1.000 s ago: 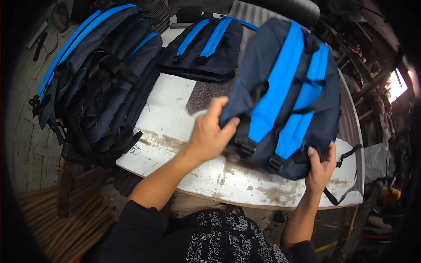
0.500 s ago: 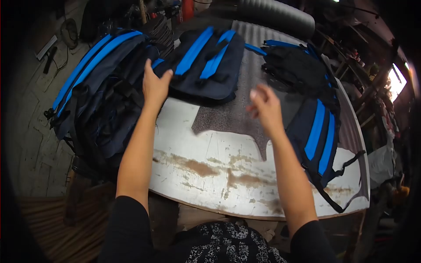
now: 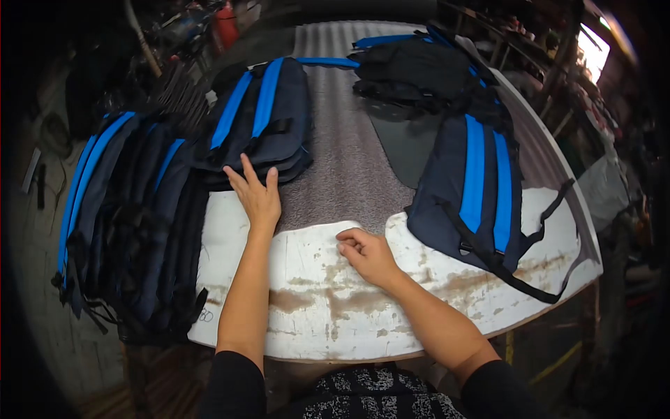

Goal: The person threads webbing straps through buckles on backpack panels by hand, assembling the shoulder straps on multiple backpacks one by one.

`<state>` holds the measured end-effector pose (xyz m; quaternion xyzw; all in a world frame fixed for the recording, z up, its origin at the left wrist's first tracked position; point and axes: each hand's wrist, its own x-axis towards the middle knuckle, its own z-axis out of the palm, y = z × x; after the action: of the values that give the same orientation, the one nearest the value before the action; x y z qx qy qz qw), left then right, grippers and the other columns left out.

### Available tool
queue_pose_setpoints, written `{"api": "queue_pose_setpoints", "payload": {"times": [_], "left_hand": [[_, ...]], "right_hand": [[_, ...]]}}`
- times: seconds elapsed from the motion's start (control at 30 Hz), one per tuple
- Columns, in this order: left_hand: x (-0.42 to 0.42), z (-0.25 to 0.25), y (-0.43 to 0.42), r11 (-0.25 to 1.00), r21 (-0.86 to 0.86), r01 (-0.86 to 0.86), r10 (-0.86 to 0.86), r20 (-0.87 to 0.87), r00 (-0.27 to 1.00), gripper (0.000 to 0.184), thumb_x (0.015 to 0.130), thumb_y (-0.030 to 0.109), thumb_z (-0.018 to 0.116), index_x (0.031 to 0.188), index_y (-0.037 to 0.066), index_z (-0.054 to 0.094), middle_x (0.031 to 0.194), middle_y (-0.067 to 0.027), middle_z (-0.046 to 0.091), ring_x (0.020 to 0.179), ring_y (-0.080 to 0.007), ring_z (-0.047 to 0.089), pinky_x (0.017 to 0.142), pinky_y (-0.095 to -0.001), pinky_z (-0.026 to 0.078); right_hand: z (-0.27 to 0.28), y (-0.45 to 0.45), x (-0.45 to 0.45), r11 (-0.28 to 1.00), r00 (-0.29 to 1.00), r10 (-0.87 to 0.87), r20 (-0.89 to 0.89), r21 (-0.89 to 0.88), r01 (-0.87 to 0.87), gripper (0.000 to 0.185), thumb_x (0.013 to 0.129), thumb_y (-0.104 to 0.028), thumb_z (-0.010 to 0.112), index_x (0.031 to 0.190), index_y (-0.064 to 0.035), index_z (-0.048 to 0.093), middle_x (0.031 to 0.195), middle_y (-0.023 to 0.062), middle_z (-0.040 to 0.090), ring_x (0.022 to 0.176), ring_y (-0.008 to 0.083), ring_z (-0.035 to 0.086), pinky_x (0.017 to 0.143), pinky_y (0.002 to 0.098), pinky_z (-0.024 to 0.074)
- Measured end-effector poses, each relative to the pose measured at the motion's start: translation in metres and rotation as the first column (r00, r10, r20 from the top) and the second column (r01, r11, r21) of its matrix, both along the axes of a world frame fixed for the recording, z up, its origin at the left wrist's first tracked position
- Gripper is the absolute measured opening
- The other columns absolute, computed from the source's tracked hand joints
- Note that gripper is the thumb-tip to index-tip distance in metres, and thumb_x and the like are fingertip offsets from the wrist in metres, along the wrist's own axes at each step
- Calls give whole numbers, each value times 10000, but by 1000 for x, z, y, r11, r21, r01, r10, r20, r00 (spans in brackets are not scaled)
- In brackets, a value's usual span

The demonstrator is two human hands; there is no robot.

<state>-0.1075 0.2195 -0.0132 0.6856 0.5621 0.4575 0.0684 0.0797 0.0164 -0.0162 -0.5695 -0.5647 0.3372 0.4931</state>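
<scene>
My left hand (image 3: pixel 257 197) has its fingers spread at the lower edge of a dark backpack (image 3: pixel 293 115) with blue straps, which lies on others at the table's left. Nothing is gripped in it. My right hand (image 3: pixel 368 257) is over the white part of the table (image 3: pixel 307 335), fingers loosely curled but apart, holding nothing. To its right lies another dark backpack (image 3: pixel 453 167) with two blue straps and a loose black webbing strap. A heap of dark backpacks (image 3: pixel 150 209) stands at the left edge.
Grey ribbed sheet material (image 3: pixel 338 140) covers the table's middle. A black bag (image 3: pixel 412 70) with blue trim lies at the back right. Behind the table on the left is a red object (image 3: pixel 225 28). A pale plastic bag (image 3: pixel 604 185) is beyond the right edge.
The backpack held in both hands a second ago is out of them; one now lies on the left stack. My right hand has moved down toward the near edge, and the view has shifted.
</scene>
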Motion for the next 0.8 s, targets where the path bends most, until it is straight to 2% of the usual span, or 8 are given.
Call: {"api": "queue_pose_setpoints", "payload": {"times": [0.27, 0.37, 0.5, 0.53, 0.63, 0.67, 0.7, 0.8], "left_hand": [[9, -16, 8, 999, 44, -30, 30, -8, 1000, 834, 918, 383, 680, 1558, 45, 266, 1530, -342, 304, 1432, -565, 185, 1195, -576, 154], [-2, -11, 13, 992, 128, 5, -24, 146, 989, 831, 922, 386, 680, 1559, 48, 268, 1535, -342, 297, 1438, -554, 193, 1194, -577, 152], [-33, 3, 35, 964, 126, -233, 209, 184, 961, 786, 948, 428, 634, 1577, 119, 277, 1579, -340, 229, 1441, -552, 201, 1189, -564, 182], [-38, 7, 39, 957, 98, -272, 247, 213, 946, 688, 967, 447, 585, 1536, 119, 382, 1592, -340, 200, 1438, -557, 201, 1173, -584, 206], [-54, 9, 57, 943, 30, -332, 332, -192, 924, 603, 978, 451, 549, 1447, 74, 506, 1586, -342, 210, 1434, -561, 205, 1147, -617, 234], [-53, 5, 62, 957, 76, -278, 289, -262, 921, 575, 989, 449, 518, 1357, 11, 576, 1585, -323, 228, 1429, -559, 210, 1116, -646, 261], [-45, 22, 55, 972, -75, -223, 180, -373, 910, 601, 998, 448, 501, 1350, -36, 559, 1554, -300, 322, 1427, -543, 243, 1123, -635, 269], [-34, 3, 58, 986, -90, -138, 104, -309, 945, 638, 1009, 476, 463, 1363, -49, 542, 1494, -282, 432, 1432, -480, 302, 1146, -612, 260]], "right_hand": [[-2, 6, 1, 999, 998, 16, 64, 45, -19, 194, 914, -132, 675, 1057, -1, 683, 846, 157, 736, 715, 224, 714, 652, 326, 542], [2, 5, 0, 1000, 1000, 27, 12, -8, -27, 195, 912, -125, 677, 1056, 8, 682, 831, 152, 735, 700, 216, 709, 642, 320, 537], [0, 5, 1, 999, 999, 29, 19, -14, -28, 199, 911, -118, 678, 1064, 9, 684, 833, 144, 735, 676, 189, 687, 636, 303, 526], [1, 5, 0, 999, 999, 29, 18, -16, -29, 202, 911, -118, 679, 1069, 8, 685, 836, 142, 734, 675, 181, 682, 636, 300, 524], [3, 4, 2, 998, 999, 35, 9, -49, -35, 210, 911, -118, 679, 1080, 6, 686, 840, 134, 732, 673, 159, 669, 635, 291, 519], [2, 4, 2, 997, 999, 36, -8, -67, -36, 213, 911, -119, 679, 1084, 5, 686, 838, 130, 731, 674, 152, 666, 634, 289, 517], [1, 5, 1, 996, 999, 36, -30, -84, -39, 215, 912, -120, 680, 1087, 5, 686, 837, 126, 730, 675, 145, 663, 634, 286, 516], [-4, 7, 1, 997, 999, 32, -10, -73, -33, 215, 914, -125, 681, 1087, 4, 688, 828, 116, 729, 678, 133, 661, 630, 280, 512]]}}
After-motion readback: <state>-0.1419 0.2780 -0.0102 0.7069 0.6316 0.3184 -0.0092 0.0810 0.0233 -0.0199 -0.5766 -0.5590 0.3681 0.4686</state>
